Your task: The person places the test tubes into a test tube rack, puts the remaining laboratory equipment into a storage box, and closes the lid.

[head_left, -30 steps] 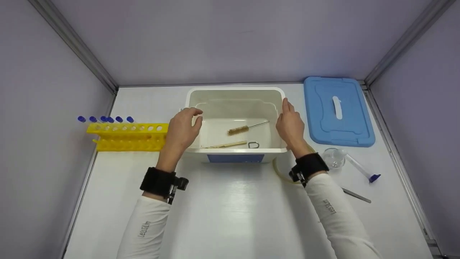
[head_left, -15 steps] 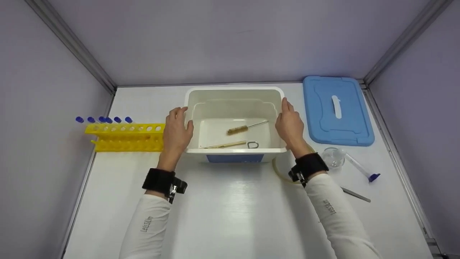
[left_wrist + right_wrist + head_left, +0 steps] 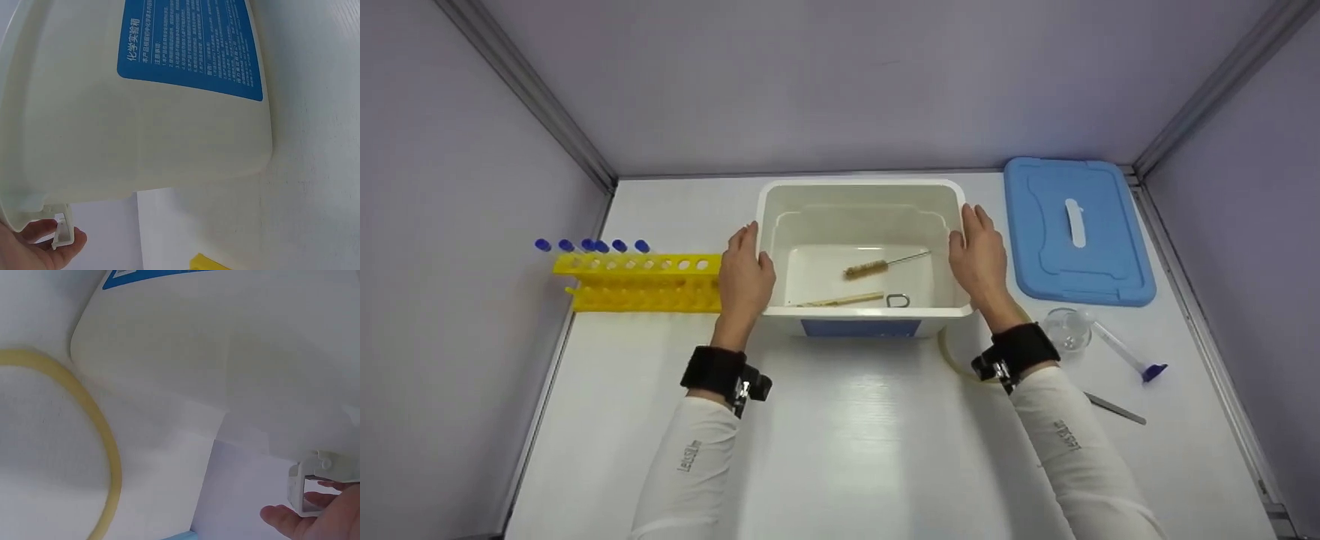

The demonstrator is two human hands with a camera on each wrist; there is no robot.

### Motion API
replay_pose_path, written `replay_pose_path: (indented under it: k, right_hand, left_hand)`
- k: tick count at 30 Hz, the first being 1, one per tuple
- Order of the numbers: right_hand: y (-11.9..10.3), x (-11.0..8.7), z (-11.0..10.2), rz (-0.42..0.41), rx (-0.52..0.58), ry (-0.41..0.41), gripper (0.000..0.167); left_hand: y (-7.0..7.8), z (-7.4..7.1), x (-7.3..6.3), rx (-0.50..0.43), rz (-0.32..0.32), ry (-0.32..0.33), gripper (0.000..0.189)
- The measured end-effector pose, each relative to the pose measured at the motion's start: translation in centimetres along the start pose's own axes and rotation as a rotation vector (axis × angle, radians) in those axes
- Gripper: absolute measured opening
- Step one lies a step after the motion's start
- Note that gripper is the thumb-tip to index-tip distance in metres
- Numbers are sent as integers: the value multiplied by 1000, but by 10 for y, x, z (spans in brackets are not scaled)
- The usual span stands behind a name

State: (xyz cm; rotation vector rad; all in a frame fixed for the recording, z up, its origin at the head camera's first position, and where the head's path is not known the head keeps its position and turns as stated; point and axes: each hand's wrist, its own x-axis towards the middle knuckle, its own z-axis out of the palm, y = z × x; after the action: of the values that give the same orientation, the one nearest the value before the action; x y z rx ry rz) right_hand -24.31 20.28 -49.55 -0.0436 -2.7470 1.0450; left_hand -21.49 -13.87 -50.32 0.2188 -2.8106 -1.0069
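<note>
A white plastic storage box (image 3: 866, 312) with a blue label (image 3: 185, 45) stands in the middle of the table. My left hand (image 3: 744, 274) holds its left side, thumb at the rim; in the left wrist view the fingers are around a white latch (image 3: 66, 230). On the opposite side my right hand (image 3: 981, 259) holds the box, thumb by the rim and fingers outside, around the right latch (image 3: 295, 486). Inside the box lie a test tube brush (image 3: 866, 270), a wooden test tube clamp (image 3: 847, 300) and a small metal clip (image 3: 898, 301).
Left of the box stands a yellow test tube rack (image 3: 637, 300) with several blue-capped tubes (image 3: 619, 245). At right lie a blue lid (image 3: 1080, 262), a glass dish (image 3: 1066, 331), a clear tube with a purple base (image 3: 1125, 349), tweezers (image 3: 1116, 408) and yellowish tubing (image 3: 107, 439).
My left hand has moved from over the box's left rim outward to its outer side. The right hand has shifted slightly, its thumb now showing at the rim. The head view has shifted a little.
</note>
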Motion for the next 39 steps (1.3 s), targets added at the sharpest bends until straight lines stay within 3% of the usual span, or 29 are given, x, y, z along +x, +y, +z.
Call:
replay_pose_path:
  k: [6, 9, 17, 21, 26, 29, 34, 39]
  right_hand:
    - [8, -8, -4, 19, 240, 80, 44]
    - [15, -14, -10, 4, 292, 118, 43]
    - [32, -33, -39, -33, 334, 204, 41]
    - [43, -43, -52, -54, 312, 206, 41]
    - [55, -57, -63, -116, 180, 116, 42]
    - [64, -64, -67, -131, 64, 11, 46]
    - [81, -72, -65, -85, -56, -195, 56]
    - [101, -80, -53, -53, -120, -320, 67]
  left_hand:
    - [0, 1, -1, -14, -21, 1, 53]
    - [2, 0, 0, -5, -17, -2, 53]
    - [5, -2, -3, 13, 22, 51, 51]
    - [3, -2, -5, -3, 22, 65, 51]
    - [4, -3, -5, -17, -10, 61, 51]
    - [4, -3, -5, -23, -20, 60, 52]
    - [4, -2, -4, -22, -27, 63, 51]
    - [4, -2, -4, -20, -30, 59, 51]
